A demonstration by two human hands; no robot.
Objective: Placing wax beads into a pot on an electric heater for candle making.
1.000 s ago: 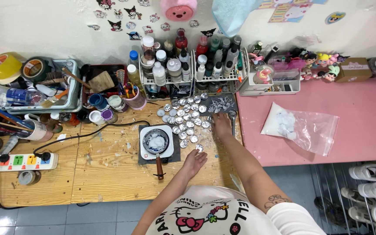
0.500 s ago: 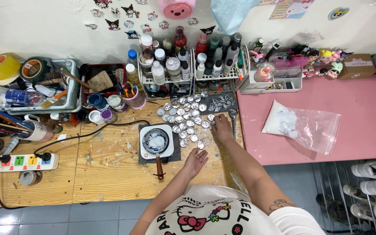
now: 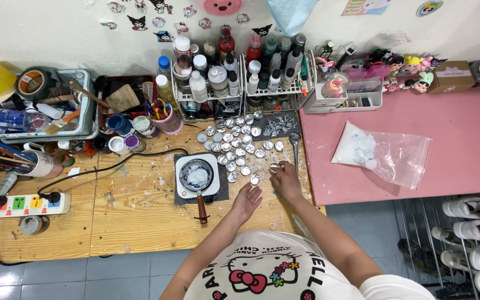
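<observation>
The right hand (image 3: pixel 285 180) is pinching a small round silver foil cup (image 3: pixel 275 168) at the cluster's near edge on the wooden table (image 3: pixel 140 216), level and lightly held, while the left hand (image 3: pixel 247 199) is resting spread, palm up.

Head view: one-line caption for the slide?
Right hand holds a small round silver foil cup beside rows of cups on a wooden workbench; left hand rests open nearby.

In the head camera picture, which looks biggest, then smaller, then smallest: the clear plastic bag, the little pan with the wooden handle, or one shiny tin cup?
1. Clear plastic bag, largest.
2. Little pan, handle included.
3. One shiny tin cup, smallest.
All lie at about tabletop height, so nearness hardly matters.
</observation>
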